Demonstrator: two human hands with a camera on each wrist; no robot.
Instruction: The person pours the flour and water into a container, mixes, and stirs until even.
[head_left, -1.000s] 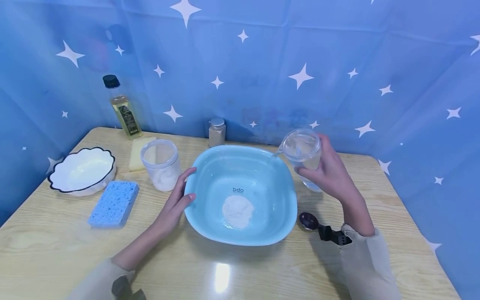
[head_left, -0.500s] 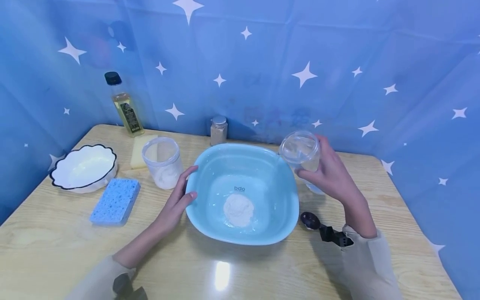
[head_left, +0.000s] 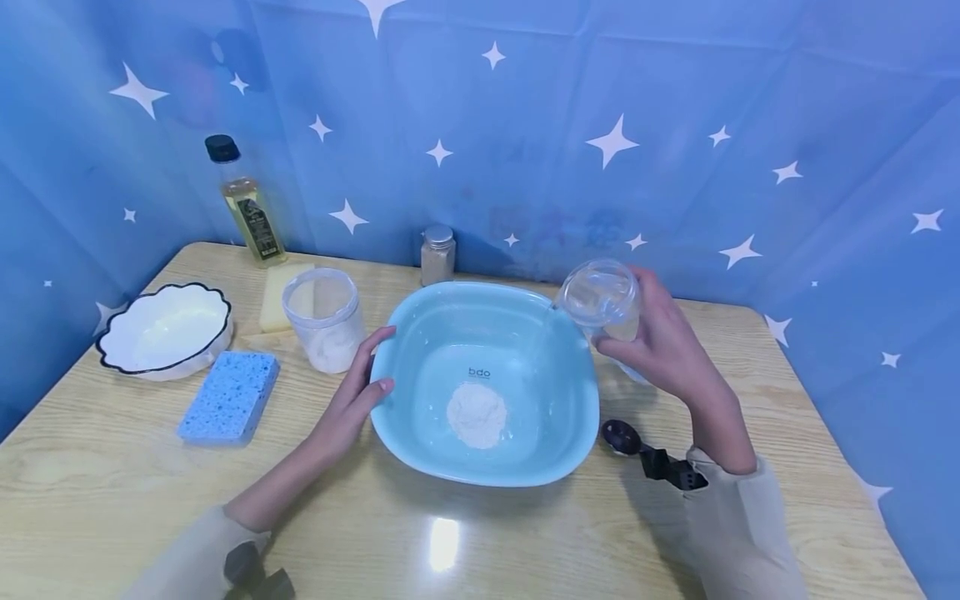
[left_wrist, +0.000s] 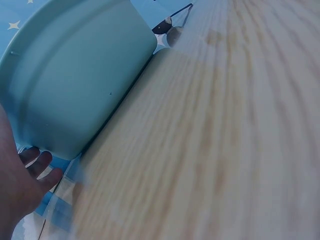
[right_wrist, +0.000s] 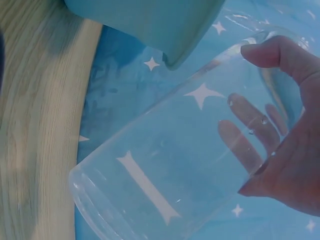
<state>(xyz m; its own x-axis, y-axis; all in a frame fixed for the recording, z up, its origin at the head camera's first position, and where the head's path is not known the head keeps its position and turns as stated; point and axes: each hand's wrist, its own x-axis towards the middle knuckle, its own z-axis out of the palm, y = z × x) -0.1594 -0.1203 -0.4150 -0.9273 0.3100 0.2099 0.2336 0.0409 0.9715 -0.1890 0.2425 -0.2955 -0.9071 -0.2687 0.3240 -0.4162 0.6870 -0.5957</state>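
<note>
"Two hands are busy; holding what?"

"The left hand [head_left: 352, 396] grips the left rim of the basin [head_left: 555, 450]; the right hand [head_left: 663, 346] wraps round a clear jug [head_left: 600, 296], tilted at the basin's right edge."

"Which step?"

"Pouring, apparently: a clear stream [head_left: 552, 308] leaves the jug, while white powder [head_left: 477, 414] lies on the basin's floor. Next seems to call for steady tilt, basin braced."

"Farther out?"

"A dark spoon [head_left: 622, 437] right of the basin, a jar [head_left: 335, 350] left."

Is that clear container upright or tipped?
Tipped: the right hand grips the clear container at a slant, its mouth toward the blue basin.
</note>
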